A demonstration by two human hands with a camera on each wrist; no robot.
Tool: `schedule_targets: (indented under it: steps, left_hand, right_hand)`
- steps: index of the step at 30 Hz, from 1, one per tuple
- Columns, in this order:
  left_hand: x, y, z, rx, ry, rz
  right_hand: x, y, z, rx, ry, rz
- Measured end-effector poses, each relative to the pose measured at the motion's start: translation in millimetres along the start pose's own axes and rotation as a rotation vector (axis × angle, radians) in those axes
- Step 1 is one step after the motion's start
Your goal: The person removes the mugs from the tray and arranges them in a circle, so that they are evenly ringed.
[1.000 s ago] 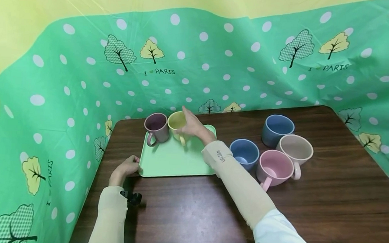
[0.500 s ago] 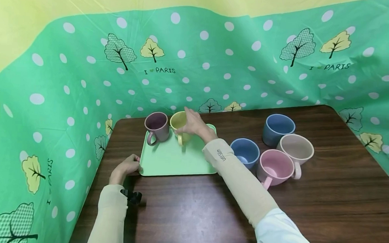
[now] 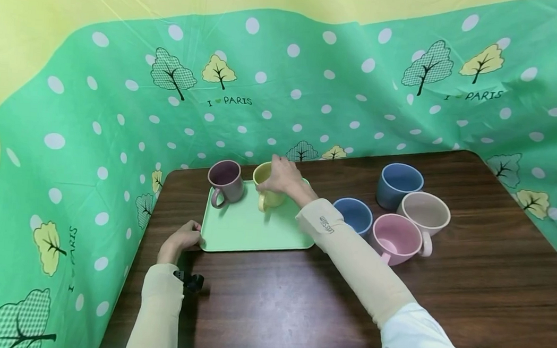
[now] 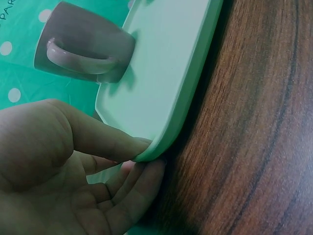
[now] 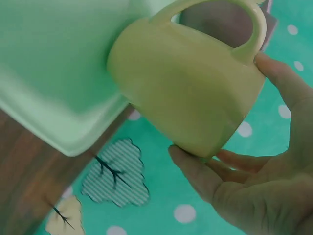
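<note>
My right hand (image 3: 285, 178) grips a yellow mug (image 5: 183, 81) by its rim, thumb near the handle and fingers on the far side. The mug stands upright over the back part of a light green tray (image 3: 241, 227), its handle facing the front. With thumb and fingers, my left hand (image 4: 73, 166) pinches the tray's near left corner. A purple mug (image 3: 227, 181) stands at the tray's back left, handle toward the front; in the left wrist view the purple mug (image 4: 83, 44) shows beyond the thumb.
Right of the tray stand two blue mugs, one nearer (image 3: 352, 215) and one at the back (image 3: 399, 185), with a pink mug (image 3: 396, 238) and a beige mug (image 3: 424, 212) close together. A green patterned cloth (image 3: 283, 89) hangs behind the brown wooden table (image 3: 270, 306).
My right hand has moved the yellow mug to the right, away from the purple mug, and its handle has turned slightly. My left hand stays at the tray's corner.
</note>
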State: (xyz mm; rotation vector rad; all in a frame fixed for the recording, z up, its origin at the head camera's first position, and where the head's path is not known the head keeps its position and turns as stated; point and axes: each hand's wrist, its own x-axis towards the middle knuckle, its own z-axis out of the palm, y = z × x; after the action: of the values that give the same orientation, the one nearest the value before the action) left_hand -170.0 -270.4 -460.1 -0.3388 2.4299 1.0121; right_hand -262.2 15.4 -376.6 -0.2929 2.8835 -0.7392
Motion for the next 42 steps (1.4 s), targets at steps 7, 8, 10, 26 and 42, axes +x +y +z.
schedule_targets:
  steps: [7, 8, 10, 26, 42]
  left_hand:
    - [-0.8, -0.4, 0.5, -0.015, -0.003, 0.004]
    - [-1.2, -0.3, 0.4, -0.011, -0.004, 0.008]
    - [-1.5, -0.4, 0.5, -0.018, -0.007, 0.007]
    - [0.0, -1.1, -0.3, -0.004, -0.009, 0.012]
    - [1.4, -1.5, -0.7, 0.004, -0.013, 0.014]
  right_hand:
    - [-10.7, 2.1, -26.9, -0.031, 0.017, 0.028]
    - [-12.2, 3.1, -30.3, -0.034, 0.019, 0.034]
    - [-15.3, 5.9, -36.9, -0.039, 0.025, 0.047]
    - [-27.8, 41.0, -70.1, -0.141, 0.015, 0.190]
    - [-36.8, 72.7, -81.5, -0.157, -0.027, 0.310]
